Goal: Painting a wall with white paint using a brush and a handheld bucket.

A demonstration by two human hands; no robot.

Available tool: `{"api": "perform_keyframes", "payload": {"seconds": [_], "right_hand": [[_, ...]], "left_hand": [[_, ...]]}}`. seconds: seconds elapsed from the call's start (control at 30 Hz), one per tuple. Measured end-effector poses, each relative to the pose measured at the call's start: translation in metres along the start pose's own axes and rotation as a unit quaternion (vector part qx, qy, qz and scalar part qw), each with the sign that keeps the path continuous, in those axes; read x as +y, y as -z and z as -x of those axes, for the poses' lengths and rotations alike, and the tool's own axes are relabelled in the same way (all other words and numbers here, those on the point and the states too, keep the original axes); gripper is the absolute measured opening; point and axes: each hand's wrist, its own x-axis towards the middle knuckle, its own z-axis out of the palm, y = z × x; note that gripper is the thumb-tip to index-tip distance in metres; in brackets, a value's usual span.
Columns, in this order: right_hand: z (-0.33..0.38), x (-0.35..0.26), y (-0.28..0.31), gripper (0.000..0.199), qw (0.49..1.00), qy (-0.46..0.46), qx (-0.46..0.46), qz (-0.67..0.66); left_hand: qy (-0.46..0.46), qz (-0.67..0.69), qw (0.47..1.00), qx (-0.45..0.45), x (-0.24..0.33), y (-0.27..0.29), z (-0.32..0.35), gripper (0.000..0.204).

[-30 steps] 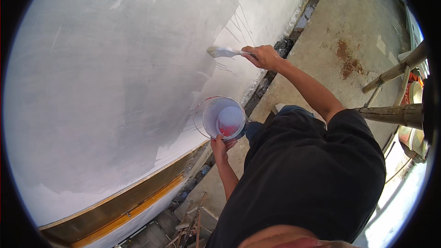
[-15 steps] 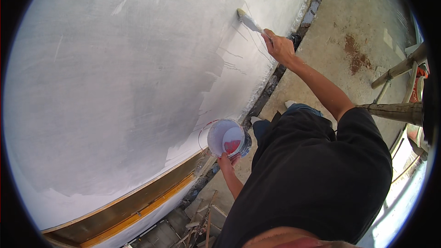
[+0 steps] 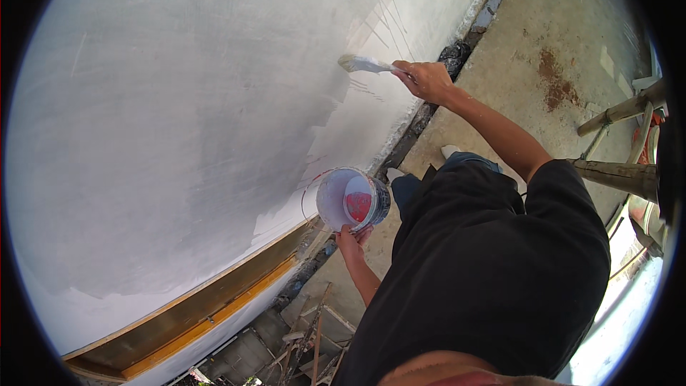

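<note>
My right hand is closed round the handle of a paintbrush, its bristles against the wall. Grey wet-looking coating covers much of that wall, with a ragged edge beside the whiter strip near its foot. Dark drip lines run down from this edge. Lower down, my left hand grips the rim of a paint bucket, fingers partly hidden behind it. The bucket is tilted so its inside shows, pale with a red patch at the bottom. Its thin wire handle hangs out on the wall side.
A wooden-framed opening with a yellow rail breaks the wall at lower left. Wooden poles stand at the right. Reddish-brown dirt lies on the concrete floor. Scrap wood is piled below the bucket.
My right hand has swept the brush down and to the left along the edge of the grey area. The bucket has shifted slightly left and up in my left hand.
</note>
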Motion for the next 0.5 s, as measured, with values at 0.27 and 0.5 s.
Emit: {"api": "perform_keyframes", "payload": {"seconds": [0.27,0.5], "right_hand": [[-0.028,0.101,0.028,0.033,0.958,-0.211,0.18,0.07],[0.036,-0.038,-0.039,0.027,0.982,-0.15,0.066,-0.092]], "left_hand": [[0.007,-0.012,1.0,0.007,-0.001,0.001,0.005,0.039],[-0.034,-0.047,0.998,0.02,0.007,-0.003,-0.003,0.034]]}}
